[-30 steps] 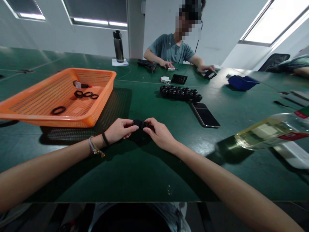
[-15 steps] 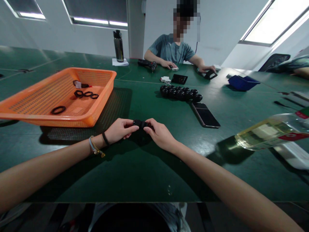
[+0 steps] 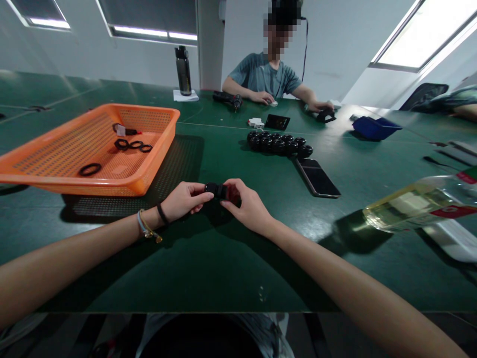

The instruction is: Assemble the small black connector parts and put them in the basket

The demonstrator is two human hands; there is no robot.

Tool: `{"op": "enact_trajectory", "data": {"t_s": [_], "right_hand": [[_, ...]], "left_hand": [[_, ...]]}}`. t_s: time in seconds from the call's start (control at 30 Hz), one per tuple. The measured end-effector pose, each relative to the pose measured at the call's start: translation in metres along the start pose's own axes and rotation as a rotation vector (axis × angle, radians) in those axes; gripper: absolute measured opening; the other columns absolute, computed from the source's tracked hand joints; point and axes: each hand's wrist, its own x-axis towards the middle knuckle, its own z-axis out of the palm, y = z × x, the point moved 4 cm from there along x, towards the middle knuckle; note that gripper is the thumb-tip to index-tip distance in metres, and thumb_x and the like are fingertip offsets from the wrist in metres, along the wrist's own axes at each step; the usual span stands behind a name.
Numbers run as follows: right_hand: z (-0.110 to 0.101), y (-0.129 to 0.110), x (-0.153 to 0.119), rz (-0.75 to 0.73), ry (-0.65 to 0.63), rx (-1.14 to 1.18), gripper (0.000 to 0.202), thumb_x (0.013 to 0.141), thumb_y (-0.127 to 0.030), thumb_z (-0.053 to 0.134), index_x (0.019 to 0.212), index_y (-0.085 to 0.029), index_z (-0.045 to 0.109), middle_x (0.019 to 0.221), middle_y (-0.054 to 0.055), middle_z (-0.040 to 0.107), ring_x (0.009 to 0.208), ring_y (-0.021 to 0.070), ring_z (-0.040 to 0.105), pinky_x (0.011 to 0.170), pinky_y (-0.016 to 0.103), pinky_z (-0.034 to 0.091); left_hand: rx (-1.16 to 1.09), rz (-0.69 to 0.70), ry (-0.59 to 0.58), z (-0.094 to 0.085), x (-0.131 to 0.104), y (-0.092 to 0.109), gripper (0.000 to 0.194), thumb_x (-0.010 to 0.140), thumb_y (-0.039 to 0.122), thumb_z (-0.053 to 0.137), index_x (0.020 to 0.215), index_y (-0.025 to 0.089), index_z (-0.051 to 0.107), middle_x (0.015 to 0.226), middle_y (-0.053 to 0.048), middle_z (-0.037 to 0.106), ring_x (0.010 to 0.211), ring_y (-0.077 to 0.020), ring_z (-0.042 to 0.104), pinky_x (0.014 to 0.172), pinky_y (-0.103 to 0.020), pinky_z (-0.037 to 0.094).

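A small black part (image 3: pixel 216 190) is held between my two hands above the green table (image 3: pixel 194 278). My left hand (image 3: pixel 187 198) pinches its left end between thumb and fingers. At its right end, my right hand (image 3: pixel 242 203) grips with thumb and fingertips, the fingers curved. Left of my hands is an orange basket (image 3: pixel 139 171) with several black rings (image 3: pixel 90 169) inside. Beyond my hands lies a cluster of round black pieces (image 3: pixel 278 144).
A phone (image 3: pixel 318 178) lies right of centre, with a tilted bottle of yellow liquid (image 3: pixel 413 201) farther right. A blue tray (image 3: pixel 375 128), a power tool (image 3: pixel 228 99) and a dark water bottle (image 3: pixel 183 72) are farther back. Opposite, a person (image 3: pixel 261 74) handles small items.
My right hand's fingers have risen and spread a little around the right end of the black part. My left hand has barely moved. The person opposite has shifted slightly.
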Motion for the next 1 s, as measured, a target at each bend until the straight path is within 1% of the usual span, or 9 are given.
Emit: {"op": "enact_trajectory", "data": {"t_s": [0.1,0.4,0.7,1.0], "right_hand": [[0.0005,0.0014,0.0001,0.021,0.002,0.006,0.024,0.074,-0.016,0.055,0.096,-0.018,0.045,0.079,0.0,0.055,0.069,0.0116,0.051,0.064,0.026,0.042],[0.0015,0.0021,0.0019,0.07,-0.019,-0.033,0.021,0.074,-0.017,0.055,0.094,-0.017,0.047,0.079,0.001,0.056,0.071,0.0123,0.052,0.065,0.028,0.041],[0.0024,0.0029,0.0021,0.071,-0.034,-0.059,0.02,0.076,-0.018,0.053,0.095,-0.017,0.048,0.081,0.002,0.057,0.074,0.0133,0.052,0.067,0.028,0.04],[0.0029,0.0024,0.0024,0.08,-0.054,-0.088,0.018,0.079,-0.021,0.05,0.095,-0.015,0.049,0.082,0.003,0.057,0.073,0.0133,0.051,0.066,0.027,0.04]], "left_hand": [[0.006,-0.008,-0.005,0.0004,-0.0001,0.0002,0.019,0.07,0.028,0.054,0.059,0.014,0.047,0.038,0.008,0.041,0.033,-0.0027,0.035,0.033,-0.012,0.028],[0.027,-0.005,-0.003,0.0011,-0.0007,0.0017,0.021,0.07,0.029,0.053,0.058,0.014,0.046,0.038,0.008,0.04,0.033,-0.0026,0.035,0.033,-0.012,0.027],[0.004,-0.016,-0.001,0.0006,-0.0006,0.0016,0.018,0.07,0.028,0.053,0.059,0.013,0.048,0.038,0.008,0.041,0.032,-0.0028,0.035,0.033,-0.013,0.027],[0.005,-0.012,-0.004,0.0011,-0.0014,0.0021,0.02,0.07,0.027,0.052,0.057,0.013,0.047,0.038,0.008,0.041,0.032,-0.0024,0.035,0.034,-0.012,0.027]]}}
